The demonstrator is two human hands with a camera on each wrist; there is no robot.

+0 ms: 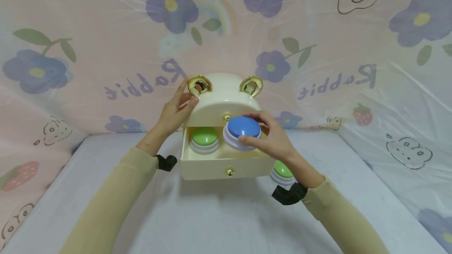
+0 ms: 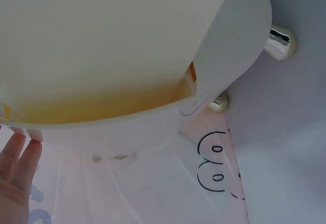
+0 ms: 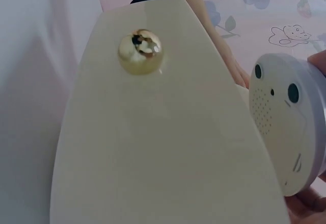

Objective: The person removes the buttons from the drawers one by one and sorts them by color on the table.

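Observation:
A cream drawer box (image 1: 226, 105) with two gold-rimmed ears stands in the middle, its lower drawer (image 1: 206, 169) pulled out. My left hand (image 1: 174, 113) grips the box's upper left side by the ear, thumb in front and fingers behind; in the left wrist view, its fingertips (image 2: 31, 155) meet the box's edge. Over the drawer's right half, my right hand (image 1: 277, 138) holds a blue push button (image 1: 243, 127) by its white rim. The right wrist view shows the button's white underside (image 3: 275, 127), with speaker holes and screws. A green push button (image 1: 205, 137) sits in the drawer's left half.
Another green push button (image 1: 283, 170) lies on the white tabletop (image 1: 226, 218) right of the drawer, partly hidden by my right forearm. Gold knobs (image 1: 230, 172) stick out from the drawer fronts. Behind stands a printed pink curtain (image 1: 226, 46) with flowers and rabbits.

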